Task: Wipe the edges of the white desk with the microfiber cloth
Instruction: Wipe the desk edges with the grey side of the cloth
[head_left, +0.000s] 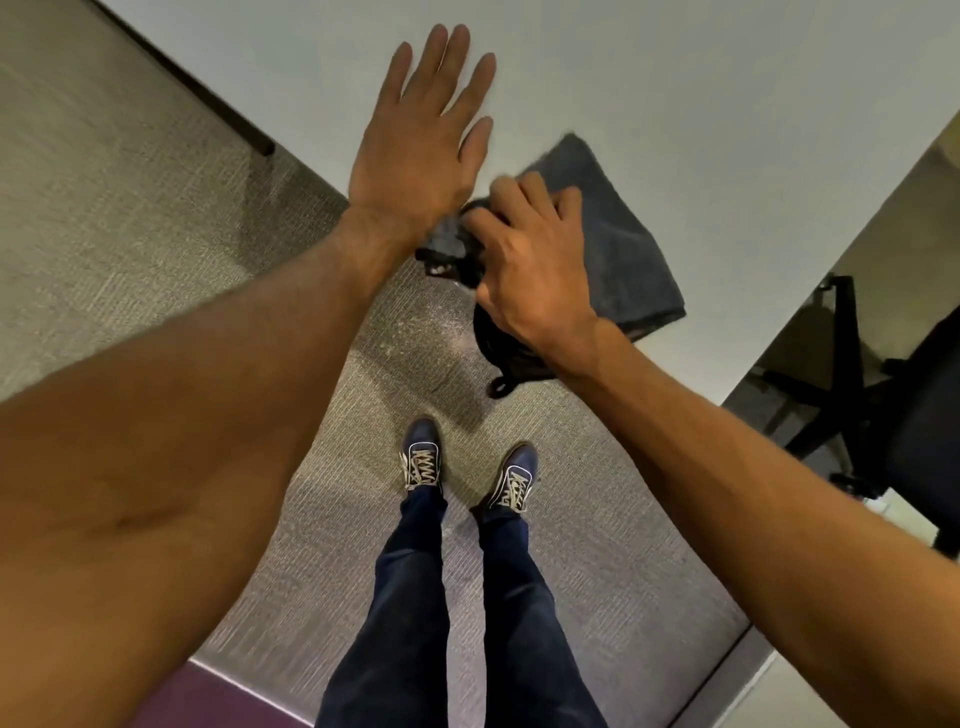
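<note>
Right hand (524, 265): fingers curled, clamped on the cloth at the desk's near edge; back of the hand faces up.
Left hand (415, 156): flat, fingers spread apart and straight, holding nothing; it lies over the desk just inside the near edge, beside the right hand. Whether the palm touches the surface cannot be told.
Cloth (613, 234): dark grey, lies on the desk at the near edge. One end is bunched under the right hand and hangs over the edge; the rest lies spread on the top, away from the edge.
Desk (675, 78): white top, bare apart from the cloth and the hands.
Shoes (423, 457): blue, white laces, on the carpet below the desk's near edge.
Carpet (130, 234): grey, on the near side of the desk.
Chair (883, 405): black, at the desk's right side, partly in view.
</note>
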